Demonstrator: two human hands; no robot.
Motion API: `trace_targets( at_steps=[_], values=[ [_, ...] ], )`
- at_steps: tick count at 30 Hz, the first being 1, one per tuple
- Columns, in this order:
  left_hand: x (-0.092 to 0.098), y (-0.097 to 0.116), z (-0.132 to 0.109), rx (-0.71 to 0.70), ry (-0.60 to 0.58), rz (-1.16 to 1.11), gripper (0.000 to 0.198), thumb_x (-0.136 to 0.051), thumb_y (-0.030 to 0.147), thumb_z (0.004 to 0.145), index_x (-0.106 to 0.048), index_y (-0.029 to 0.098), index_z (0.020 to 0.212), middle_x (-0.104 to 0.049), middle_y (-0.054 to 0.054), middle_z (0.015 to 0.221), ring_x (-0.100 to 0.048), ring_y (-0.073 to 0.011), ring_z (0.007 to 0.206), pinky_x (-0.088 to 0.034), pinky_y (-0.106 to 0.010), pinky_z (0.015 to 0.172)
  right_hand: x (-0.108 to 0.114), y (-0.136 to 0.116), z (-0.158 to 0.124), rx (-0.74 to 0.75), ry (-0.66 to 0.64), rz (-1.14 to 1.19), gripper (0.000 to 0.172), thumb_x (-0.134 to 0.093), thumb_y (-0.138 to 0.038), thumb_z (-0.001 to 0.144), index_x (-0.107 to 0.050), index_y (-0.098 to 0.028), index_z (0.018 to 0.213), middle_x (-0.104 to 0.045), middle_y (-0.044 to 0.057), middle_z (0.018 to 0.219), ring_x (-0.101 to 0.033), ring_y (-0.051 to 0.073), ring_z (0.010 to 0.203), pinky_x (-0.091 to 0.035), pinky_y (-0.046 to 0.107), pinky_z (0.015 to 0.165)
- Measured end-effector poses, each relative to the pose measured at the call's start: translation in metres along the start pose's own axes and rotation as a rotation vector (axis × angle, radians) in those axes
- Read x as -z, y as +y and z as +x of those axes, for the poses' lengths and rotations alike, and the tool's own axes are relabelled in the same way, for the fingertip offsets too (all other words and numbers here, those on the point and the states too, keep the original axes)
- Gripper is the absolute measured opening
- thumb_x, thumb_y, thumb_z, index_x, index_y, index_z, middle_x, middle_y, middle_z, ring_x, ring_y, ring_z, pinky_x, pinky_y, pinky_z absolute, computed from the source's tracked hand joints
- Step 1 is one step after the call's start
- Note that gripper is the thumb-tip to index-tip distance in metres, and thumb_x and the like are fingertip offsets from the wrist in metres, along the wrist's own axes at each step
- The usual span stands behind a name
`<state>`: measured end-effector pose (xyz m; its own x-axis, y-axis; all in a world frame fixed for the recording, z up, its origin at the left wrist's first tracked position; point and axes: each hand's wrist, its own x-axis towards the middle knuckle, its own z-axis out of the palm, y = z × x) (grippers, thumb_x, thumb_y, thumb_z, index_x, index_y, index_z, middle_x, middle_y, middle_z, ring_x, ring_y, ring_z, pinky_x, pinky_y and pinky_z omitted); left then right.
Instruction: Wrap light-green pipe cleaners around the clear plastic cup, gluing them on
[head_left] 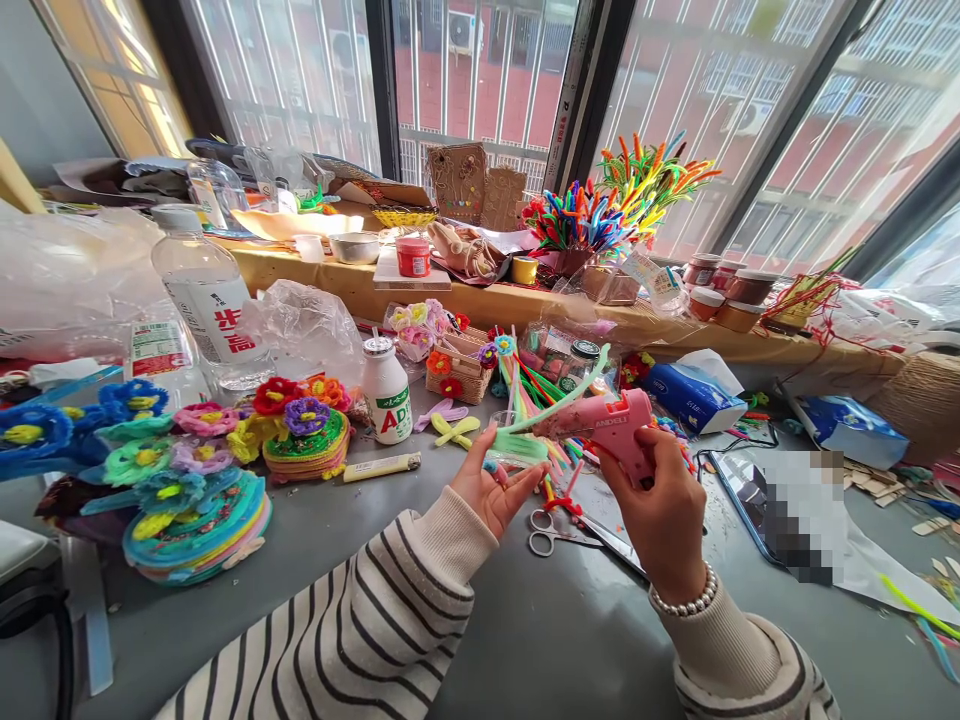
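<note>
My left hand (496, 492) pinches a pale green pipe cleaner (589, 388) between thumb and finger; its long end slants up to the right. In my right hand (670, 505) is a pink hot glue gun (621, 428). Its nozzle points left, close to the pipe cleaner near my left fingertips; whether they touch I cannot tell. Below and between my hands lie scissors (543, 533) and scattered coloured pipe cleaner pieces (568, 488). A clear case with light green pieces (517, 450) is partly hidden behind my left hand.
At the left stand pipe cleaner flowers (142, 400) on round layered bases (199, 530). A white bottle (388, 400) and a pale yellow stick (382, 467) sit nearby. A phone (742, 505) lies at the right. Bundled pipe cleaners (585, 220) stand on the window ledge.
</note>
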<state>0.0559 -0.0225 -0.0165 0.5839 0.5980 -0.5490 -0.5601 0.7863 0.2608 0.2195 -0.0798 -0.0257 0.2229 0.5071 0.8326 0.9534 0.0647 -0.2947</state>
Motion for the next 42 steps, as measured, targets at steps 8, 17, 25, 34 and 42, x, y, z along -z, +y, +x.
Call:
trace_targets(
  at_steps=[8,17,25,34,42],
  values=[
    [0.004,0.001,0.003,0.017,-0.024,-0.011,0.057,-0.044,0.043,0.079,-0.035,-0.001,0.114,-0.063,-0.018,0.074,-0.066,-0.0194,0.053,-0.053,-0.018,0.045,-0.001,0.002,0.0,0.035,0.023,-0.022,0.027,-0.054,-0.039,0.075,-0.051,-0.016,0.088,-0.059,0.002,0.07,-0.053,0.011,0.05,-0.041,0.02,0.046],
    [-0.01,-0.002,-0.01,-0.036,0.049,-0.014,0.059,-0.041,0.039,0.082,-0.025,-0.002,0.121,-0.062,-0.016,0.076,-0.064,-0.016,0.05,-0.05,-0.015,0.038,0.0,0.002,0.0,0.06,0.028,-0.065,0.029,-0.05,-0.041,0.078,-0.05,-0.015,0.09,-0.062,0.005,0.072,-0.057,0.013,0.053,-0.044,0.021,0.048],
    [-0.008,0.0,-0.009,-0.03,0.049,-0.004,0.056,-0.041,0.039,0.082,-0.028,0.0,0.121,-0.062,-0.013,0.072,-0.064,-0.0154,0.048,-0.05,-0.015,0.039,0.0,-0.001,0.0,0.032,0.01,-0.078,0.029,-0.047,-0.041,0.079,-0.051,-0.015,0.089,-0.063,0.008,0.076,-0.058,0.015,0.053,-0.044,0.024,0.047],
    [-0.005,0.0,-0.006,-0.043,0.022,-0.003,0.054,-0.039,0.04,0.083,-0.032,-0.001,0.117,-0.061,-0.014,0.071,-0.065,-0.0161,0.051,-0.051,-0.015,0.042,0.001,0.002,-0.002,0.042,0.007,-0.08,0.029,-0.049,-0.041,0.078,-0.051,-0.016,0.091,-0.063,0.006,0.072,-0.057,0.015,0.052,-0.043,0.023,0.048],
    [0.004,0.003,-0.001,0.037,-0.057,-0.014,0.058,-0.038,0.044,0.082,-0.036,-0.004,0.114,-0.064,-0.017,0.071,-0.064,-0.0155,0.049,-0.054,-0.02,0.048,0.003,0.003,-0.002,0.031,0.015,-0.076,0.028,-0.047,-0.043,0.079,-0.051,-0.017,0.09,-0.062,0.005,0.071,-0.056,0.014,0.051,-0.043,0.023,0.047]
  ],
)
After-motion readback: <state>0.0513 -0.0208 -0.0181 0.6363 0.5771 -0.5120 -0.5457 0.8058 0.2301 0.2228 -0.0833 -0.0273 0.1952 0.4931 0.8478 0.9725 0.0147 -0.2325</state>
